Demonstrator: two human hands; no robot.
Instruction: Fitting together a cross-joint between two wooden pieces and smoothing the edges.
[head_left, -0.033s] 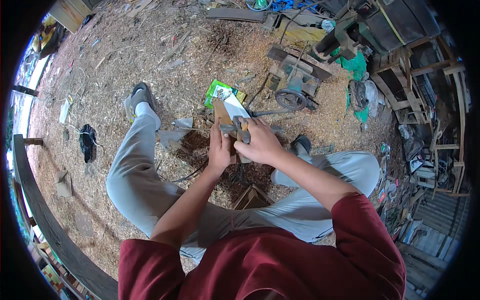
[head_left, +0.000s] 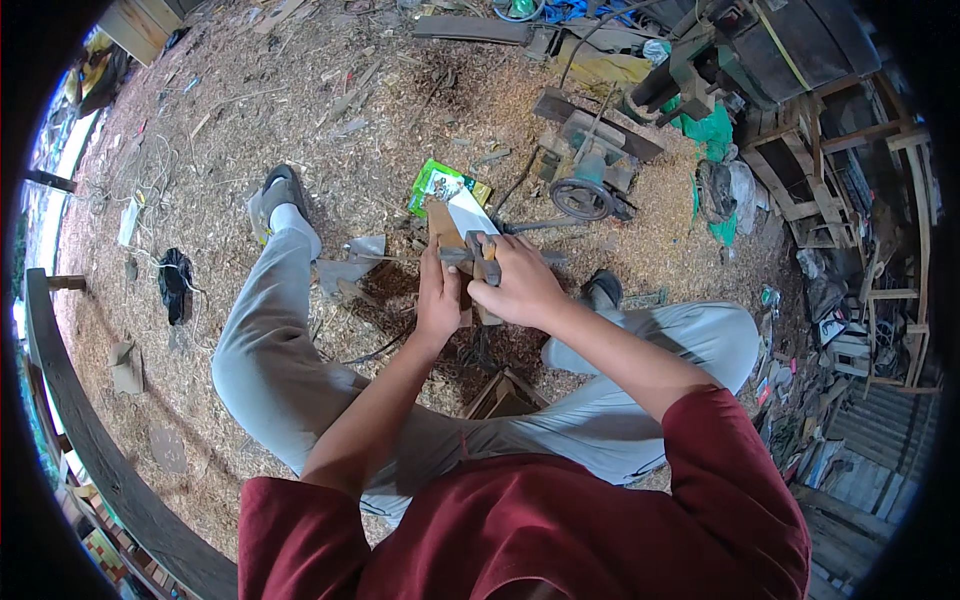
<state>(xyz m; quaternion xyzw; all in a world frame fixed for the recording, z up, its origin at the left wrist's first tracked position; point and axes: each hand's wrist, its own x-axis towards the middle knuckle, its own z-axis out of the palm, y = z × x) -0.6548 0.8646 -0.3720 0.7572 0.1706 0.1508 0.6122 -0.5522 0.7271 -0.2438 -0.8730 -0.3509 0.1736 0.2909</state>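
Note:
My left hand (head_left: 437, 305) holds a brown wooden board (head_left: 445, 225) along its left side, with the fingers pointing away from me. Close beside it, my right hand (head_left: 520, 285) is wrapped around the grey and yellowish handle of what looks like a handsaw. The saw's pale, flat blade (head_left: 470, 213) stretches away beyond the hand, just right of the board. Between the two hands sits a small dark block (head_left: 456, 256). My fingers partly hide the handle and the board's near end. Past the blade, a green printed packet (head_left: 437, 185) lies on the ground.
Wood shavings cover the ground. A machine with a round handwheel (head_left: 583, 198) stands ahead to the right, near green plastic sheeting (head_left: 710, 128). Wooden frames (head_left: 800, 185) line the right side. A long dark beam (head_left: 95, 440) runs along the left. A black bag (head_left: 175, 285) lies left of my foot.

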